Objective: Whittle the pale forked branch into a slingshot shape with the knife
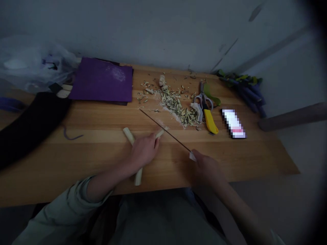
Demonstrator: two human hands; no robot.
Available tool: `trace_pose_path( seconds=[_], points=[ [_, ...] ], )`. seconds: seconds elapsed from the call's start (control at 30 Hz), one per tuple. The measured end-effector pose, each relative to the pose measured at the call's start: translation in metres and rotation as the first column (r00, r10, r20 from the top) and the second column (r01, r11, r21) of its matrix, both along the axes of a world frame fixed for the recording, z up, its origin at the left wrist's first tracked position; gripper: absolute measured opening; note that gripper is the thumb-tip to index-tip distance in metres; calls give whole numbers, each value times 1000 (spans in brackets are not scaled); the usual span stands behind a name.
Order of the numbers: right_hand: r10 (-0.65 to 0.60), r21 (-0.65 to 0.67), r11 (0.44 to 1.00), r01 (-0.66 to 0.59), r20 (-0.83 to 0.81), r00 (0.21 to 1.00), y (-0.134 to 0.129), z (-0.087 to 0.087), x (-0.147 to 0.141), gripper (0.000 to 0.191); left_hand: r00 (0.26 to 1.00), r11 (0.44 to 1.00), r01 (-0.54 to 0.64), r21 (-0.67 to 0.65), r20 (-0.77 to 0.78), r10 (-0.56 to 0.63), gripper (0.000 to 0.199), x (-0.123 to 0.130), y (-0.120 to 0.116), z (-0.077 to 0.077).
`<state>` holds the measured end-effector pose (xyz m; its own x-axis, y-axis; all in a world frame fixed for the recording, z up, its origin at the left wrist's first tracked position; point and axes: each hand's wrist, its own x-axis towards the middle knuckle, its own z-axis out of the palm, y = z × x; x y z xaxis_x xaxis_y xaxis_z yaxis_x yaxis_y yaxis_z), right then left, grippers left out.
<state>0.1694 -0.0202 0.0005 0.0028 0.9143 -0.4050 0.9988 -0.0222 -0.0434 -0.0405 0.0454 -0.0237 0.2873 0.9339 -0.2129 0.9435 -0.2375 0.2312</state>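
Observation:
My left hand (145, 149) is closed over a pale, peeled forked stick (138, 177) lying on the table. Three ends of it stick out, one toward me, one to the upper left and one to the upper right; the middle is hidden under my palm. In my closed right hand (208, 168) is a thin, dark, rod-like tool (166, 131) with a whitish grip. It slants up and left, its shaft passing across the stick's upper right end. I cannot tell whether they touch. Pale dust lies around that end.
Shavings (182, 110) lie heaped behind my hands. Scissors (203, 97), a yellow-handled cutter (209, 121) and a phone (233, 123) are to the right. Purple sheets (102, 80) and a plastic bag (33, 64) sit at the left. A wooden pole (293, 115) juts in from the right.

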Motion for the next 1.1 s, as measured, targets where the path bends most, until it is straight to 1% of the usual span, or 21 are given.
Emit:
trace_pose_path(
  seconds=[0.07,0.13,0.2,0.3,0.37,0.43,0.53,0.6,0.67,0.7,0.77,0.8,0.87,0.93,1.03,1.1],
  points=[
    [-31,-31,999,31,-15,999,-21,3,20,15,1000,1000,6,-8,7,-6,43,0,0,-1],
    [-50,-30,998,50,-9,999,-29,5,26,15,1000,1000,24,-14,8,-24,44,0,0,-1],
    [-46,-4,999,46,7,999,-18,4,12,17,999,999,38,-3,-2,-38,44,0,1,-1],
    [-3,42,999,4,-12,1000,14,0,-19,24,999,999,28,18,-26,-28,45,0,1,0],
    [16,48,999,-15,-21,1000,22,-1,-25,25,999,1000,15,12,-34,-14,46,-1,1,1],
    [2,38,999,-2,-7,1000,11,0,-14,24,999,1000,8,0,-31,-8,47,-1,1,0],
    [-51,-4,999,51,-8,999,-24,5,17,20,1000,1000,11,-6,-20,-11,48,-1,1,-2],
    [-70,-48,996,69,-13,997,-35,8,25,18,1000,1000,18,-2,-15,-18,46,0,1,-3],
    [-67,-71,995,66,-4,998,-27,8,13,19,1000,1000,27,8,-16,-27,44,0,1,-3],
    [-63,-72,995,63,6,998,-16,7,2,21,999,999,28,16,-16,-27,44,0,1,-3],
    [-16,-21,1000,15,-50,999,11,3,-22,24,1000,1000,8,28,-22,-8,44,-1,3,-3],
    [-12,-7,1000,11,-55,998,24,1,-32,25,1000,999,-9,32,-25,10,44,-2,4,-3],
    [7,4,1000,-7,-76,997,38,-2,-39,26,999,998,-42,35,-27,43,45,-4,6,-2],
    [13,-8,1000,-13,-81,997,32,-3,-29,25,998,998,-50,29,-26,51,45,-5,7,-1],
    [-19,-45,999,15,-87,996,4,0,-3,23,999,999,-41,17,-25,42,44,-5,7,-2],
    [-54,-73,996,49,-73,996,-9,2,5,21,1000,1000,-21,19,-23,22,44,-4,7,-2]
  ],
)
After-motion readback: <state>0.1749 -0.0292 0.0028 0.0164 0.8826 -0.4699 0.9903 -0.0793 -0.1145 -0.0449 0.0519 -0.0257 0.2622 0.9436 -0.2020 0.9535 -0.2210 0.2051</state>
